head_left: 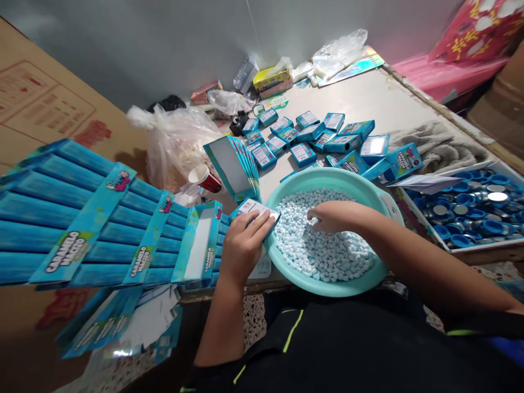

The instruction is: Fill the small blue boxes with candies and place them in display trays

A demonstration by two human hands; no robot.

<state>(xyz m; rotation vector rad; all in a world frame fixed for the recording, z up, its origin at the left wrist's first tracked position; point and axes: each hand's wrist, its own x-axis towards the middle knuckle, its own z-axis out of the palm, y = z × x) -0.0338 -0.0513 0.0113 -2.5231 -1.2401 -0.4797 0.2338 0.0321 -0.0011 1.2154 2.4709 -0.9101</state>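
Note:
A turquoise plastic basin [323,288] holds a heap of small pale blue and white candies [327,256]. My right hand [327,216] reaches into the basin, its fingers curled down at the candies; whatever is between them is hidden. At the basin's left rim, my left hand [244,240] grips a small blue candy box [254,207] with a white label facing up. Just behind that box stands an upright blue display carton [229,164]. Left of my left hand, long stacks of blue display boxes [98,218] printed "Caramelo Macizo" stretch to the edge of view.
Several small blue boxes [303,154] lie scattered behind the basin. On the right are a tray of blue caps or tins [470,210] and a grey cloth [442,144]. A paper cup [204,177], a plastic bag [176,136] and a large cardboard box [53,98] stand left.

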